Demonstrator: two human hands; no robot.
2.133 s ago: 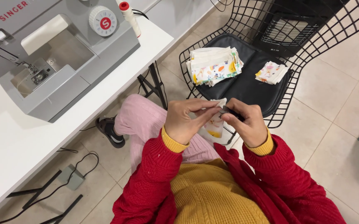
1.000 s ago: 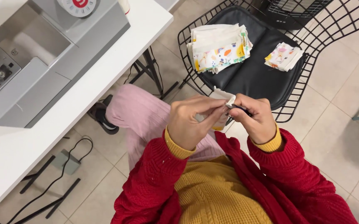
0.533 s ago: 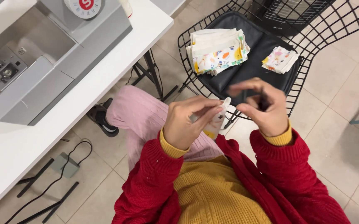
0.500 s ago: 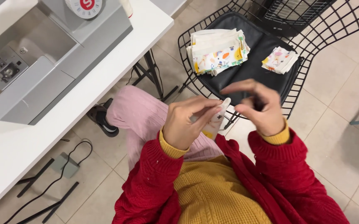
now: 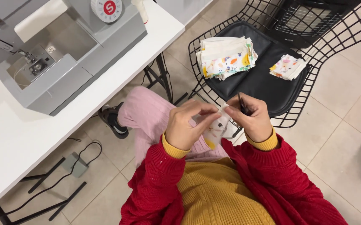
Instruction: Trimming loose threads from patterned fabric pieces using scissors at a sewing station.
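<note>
Over my lap, my left hand (image 5: 186, 125) pinches a small white printed fabric piece (image 5: 216, 129) by its upper edge. My right hand (image 5: 250, 118) grips a thin dark tool (image 5: 240, 104), probably small snips or a seam ripper, and its fingertips meet the fabric's top corner beside the left thumb. Both hands are close together, in front of the black wire chair (image 5: 255, 79).
On the chair's black cushion lie a large stack of printed fabric pieces (image 5: 226, 58) and a small pile (image 5: 288, 67). A grey sewing machine (image 5: 59, 46) stands on the white table (image 5: 17, 137) at left. A foot pedal (image 5: 77, 164) with cord sits on the tiled floor.
My right hand had lifted away from the fabric with fingers spread; it has come back down and touches the fabric's top corner again. The left hand has kept its hold.
</note>
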